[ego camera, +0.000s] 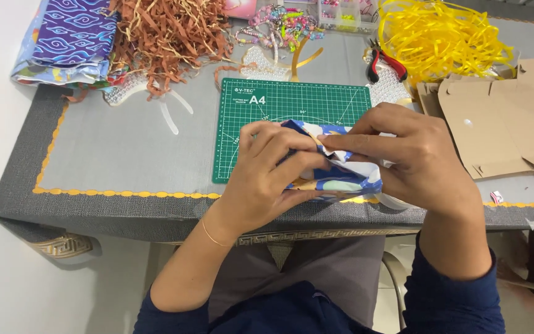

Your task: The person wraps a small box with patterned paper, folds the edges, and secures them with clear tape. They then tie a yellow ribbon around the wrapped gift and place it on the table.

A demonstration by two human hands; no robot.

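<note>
Both my hands hold a small piece of blue patterned cloth point(335, 178) with white, yellow and pale green patches. My left hand point(266, 176) grips its left side, fingers curled over the top edge. My right hand point(410, 158) pinches the cloth's upper edge near the middle, thumb and forefinger pressed together. The cloth hangs just above the near edge of a green cutting mat point(285, 108), which lies on the grey table point(124, 154).
Folded blue and purple fabrics point(69, 40) and brown paper shreds point(171, 34) lie at the back left. Beads point(282, 25), red-handled pliers point(383, 62) and yellow ribbon shreds point(443, 37) sit at the back. Flat cardboard pieces point(502, 124) lie right.
</note>
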